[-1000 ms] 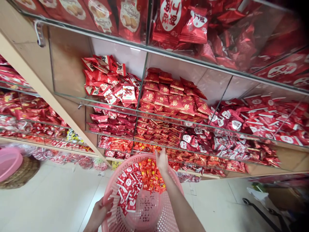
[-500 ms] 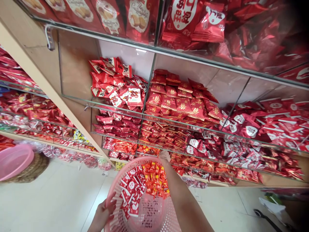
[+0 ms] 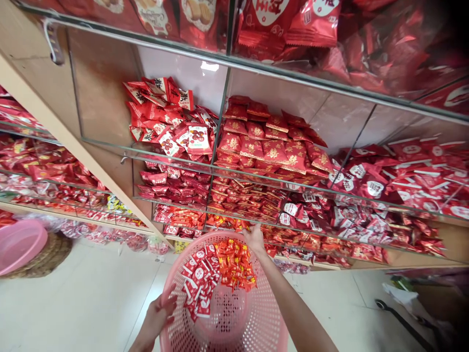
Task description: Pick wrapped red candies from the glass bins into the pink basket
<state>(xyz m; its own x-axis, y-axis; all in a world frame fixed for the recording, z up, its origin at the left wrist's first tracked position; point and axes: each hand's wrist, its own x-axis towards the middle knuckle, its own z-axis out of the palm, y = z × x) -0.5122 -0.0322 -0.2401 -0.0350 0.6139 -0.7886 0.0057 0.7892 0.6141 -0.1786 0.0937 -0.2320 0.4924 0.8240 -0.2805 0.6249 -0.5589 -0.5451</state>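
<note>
A pink perforated plastic basket stands below the shelves. Inside, dark red and white candy packets lie on the left, and orange-red candy packets are heaped at the far right. My left hand is closed round the basket's left rim, thumb outside and fingers inside. Beyond the far rim, my right hand is among orange-red packets in a low shelf compartment. Its fingertips are partly hidden there, so its grip is unclear. My right forearm passes over the basket's right side.
Glass-fronted shelves hold piles of red-wrapped sweets, with a glass edge overhead. A slanting wooden upright divides the units. At left, a pink basin rests on a wicker basket. A black strap-like object lies lower right.
My right hand has shifted slightly right and shows more clearly. The basket appears a little higher in view, while the shelves have slid up and left. My left hand keeps its hold.
</note>
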